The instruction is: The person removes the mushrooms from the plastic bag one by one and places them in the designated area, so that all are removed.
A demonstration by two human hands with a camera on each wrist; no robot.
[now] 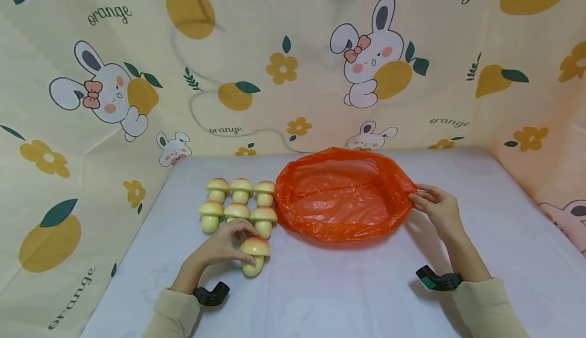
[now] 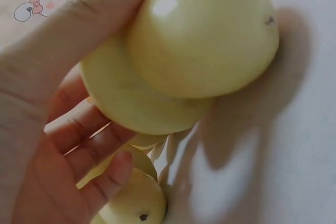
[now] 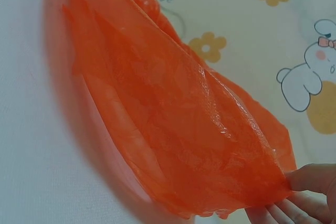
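Note:
My left hand [image 1: 230, 245] grips a toy mushroom [image 1: 255, 256] with a yellow cap blushed red, thumb on one side and fingers round the other. In the left wrist view the mushroom [image 2: 205, 35] shows its pale rounded stem end, with a shadow beside it on the table. Behind this hand stand several more mushrooms [image 1: 210, 217] in two rows, one partly hidden by the fingers. An orange plastic bag [image 1: 339, 195] lies with its mouth spread wide at the centre. My right hand [image 1: 437, 206] pinches the bag's right rim between thumb and fingers.
The table [image 1: 320, 292] has a white cover. A cream backdrop [image 1: 284, 22] printed with rabbits and oranges rises behind it and along both sides. The rows of mushrooms reach right up to the bag's left edge. Each wrist wears a black band [image 1: 212, 294].

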